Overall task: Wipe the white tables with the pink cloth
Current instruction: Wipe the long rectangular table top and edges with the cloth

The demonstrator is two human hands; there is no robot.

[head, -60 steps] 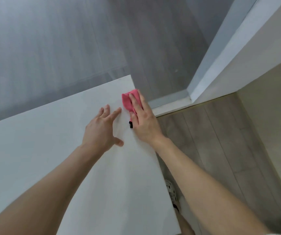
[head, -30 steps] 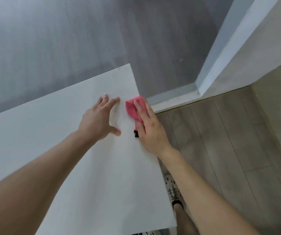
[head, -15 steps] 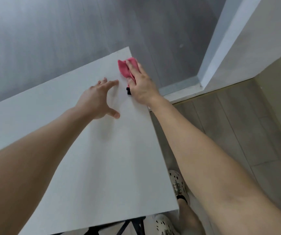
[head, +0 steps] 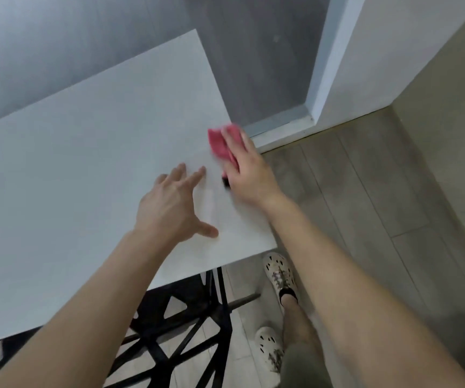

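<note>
Hands flat-fingered — left hand (head: 169,208) splayed on the desk (head: 85,163), right hand (head: 246,175) pressing the pink cloth (head: 220,142) just beside it; pulled back from the far corner, edge strip likely wiped.

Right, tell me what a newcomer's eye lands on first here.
The pink cloth stands out, pressed under the right hand at the right edge of the white table. Beside it the left hand rests spread on the tabletop. Below the near edge show a black frame and white shoes.
</note>
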